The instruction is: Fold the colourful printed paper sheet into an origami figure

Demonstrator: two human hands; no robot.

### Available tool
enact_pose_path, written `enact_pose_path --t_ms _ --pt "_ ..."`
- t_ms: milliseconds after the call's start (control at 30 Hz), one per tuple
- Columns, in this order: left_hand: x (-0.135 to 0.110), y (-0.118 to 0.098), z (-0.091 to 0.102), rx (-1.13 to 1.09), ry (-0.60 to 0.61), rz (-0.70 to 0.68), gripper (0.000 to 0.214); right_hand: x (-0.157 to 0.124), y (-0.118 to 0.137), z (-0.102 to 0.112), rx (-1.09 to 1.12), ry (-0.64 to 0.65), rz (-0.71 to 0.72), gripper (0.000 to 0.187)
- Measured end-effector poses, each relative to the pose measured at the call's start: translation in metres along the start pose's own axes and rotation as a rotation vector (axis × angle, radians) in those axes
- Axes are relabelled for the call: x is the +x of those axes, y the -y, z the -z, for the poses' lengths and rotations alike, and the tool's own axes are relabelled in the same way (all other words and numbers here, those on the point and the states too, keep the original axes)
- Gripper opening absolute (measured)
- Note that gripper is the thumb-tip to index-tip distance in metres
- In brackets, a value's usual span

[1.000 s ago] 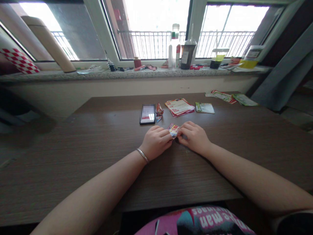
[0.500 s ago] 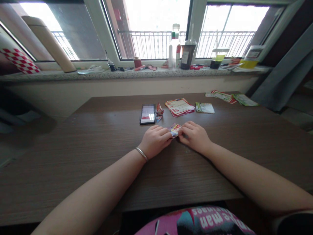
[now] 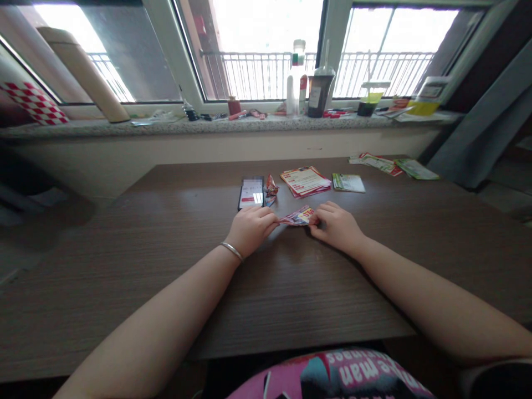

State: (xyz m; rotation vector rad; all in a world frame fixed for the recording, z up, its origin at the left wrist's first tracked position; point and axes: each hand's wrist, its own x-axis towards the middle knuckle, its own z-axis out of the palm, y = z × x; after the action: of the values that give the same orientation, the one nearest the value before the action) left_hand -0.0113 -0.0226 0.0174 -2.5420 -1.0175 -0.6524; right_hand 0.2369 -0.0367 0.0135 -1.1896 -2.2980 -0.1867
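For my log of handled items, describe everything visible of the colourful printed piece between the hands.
The printed piece is small, thin and creased, looking like paper or glossy film, with yellow, red, purple and bluish-white print; the lettering is too small to read surely. It stretches sideways, narrowing toward the left hand, which pinches one end; the right hand grips the other. It lies nearer the person than the card stack.
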Motion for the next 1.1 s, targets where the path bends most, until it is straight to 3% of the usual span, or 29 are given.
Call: enact_pose_path --t_ms 300,500,900,1100 --pt "0.0 0.001 -0.003 0.021 0.108 0.101 0.025 -0.001 -0.007 -0.001 0.039 0.024 0.005 0.006" --pt "-0.001 0.002 -0.005 -0.043 0.086 0.192 0.022 -0.002 -0.01 -0.003 0.065 0.035 0.023 0.007" --pt "-0.001 0.001 -0.006 -0.562 -0.011 0.177 0.021 -0.003 -0.012 -0.005 0.0 0.077 -0.014 0.008" --pt "0.001 -0.008 -0.008 -0.803 -0.025 0.446 0.019 -0.003 -0.013 -0.005 0.047 0.038 -0.035 0.006"
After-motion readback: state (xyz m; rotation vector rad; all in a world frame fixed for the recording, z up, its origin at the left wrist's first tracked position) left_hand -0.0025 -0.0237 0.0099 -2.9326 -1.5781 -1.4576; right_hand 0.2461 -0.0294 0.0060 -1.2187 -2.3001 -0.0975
